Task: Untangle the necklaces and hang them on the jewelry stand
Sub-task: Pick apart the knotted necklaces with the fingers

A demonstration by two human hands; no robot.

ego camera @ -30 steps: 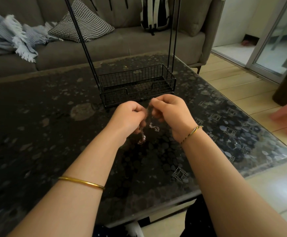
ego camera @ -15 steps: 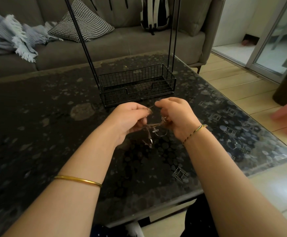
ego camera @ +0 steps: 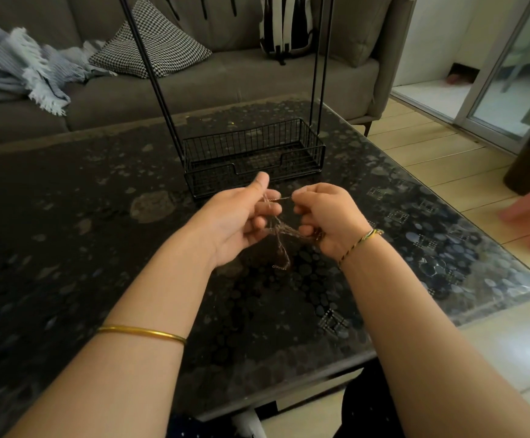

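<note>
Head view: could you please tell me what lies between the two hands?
In the head view, tangled necklaces span from left hand to right hand, a loop hanging below.

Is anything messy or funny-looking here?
Yes. The necklaces are knotted into one clump between the left hand and the right hand, with a loop dangling above the table. None hangs on the visible part of the jewelry stand. On the sofa, a blanket lies crumpled.

Black stand [ego camera: 254, 159], houndstooth cushion [ego camera: 153, 49]
</note>
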